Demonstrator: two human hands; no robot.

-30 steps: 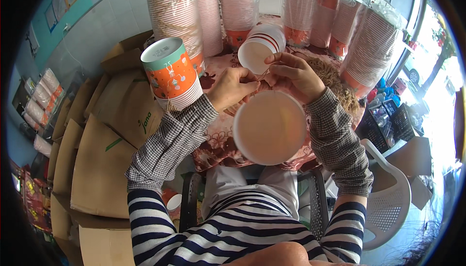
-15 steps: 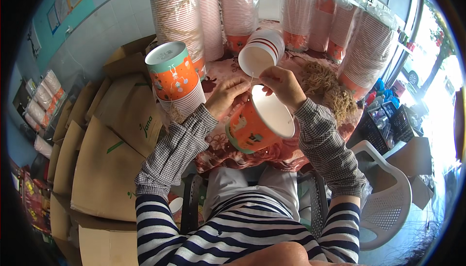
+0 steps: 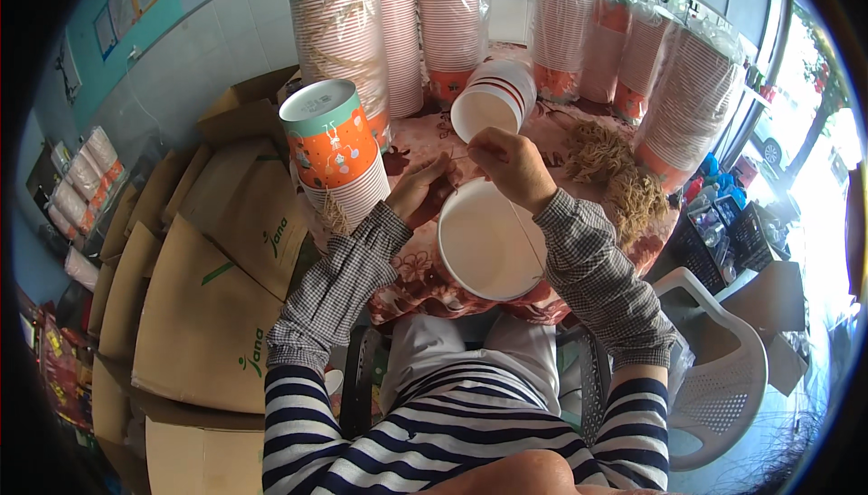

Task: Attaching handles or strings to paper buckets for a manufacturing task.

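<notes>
Both hands narrow: left and right pinch a thin cord above the tub's far rim. Cord also runs across the mouth toward the near right rim. Tub tilted, white inside facing the wearer, at the tabletop's near edge. Beyond, nested tubs on their side. Twine heaped by the right edge; upturned stack at the left edge. Wrapped stacks line the far edge. Boxes left of the tabletop, white chair right.
</notes>
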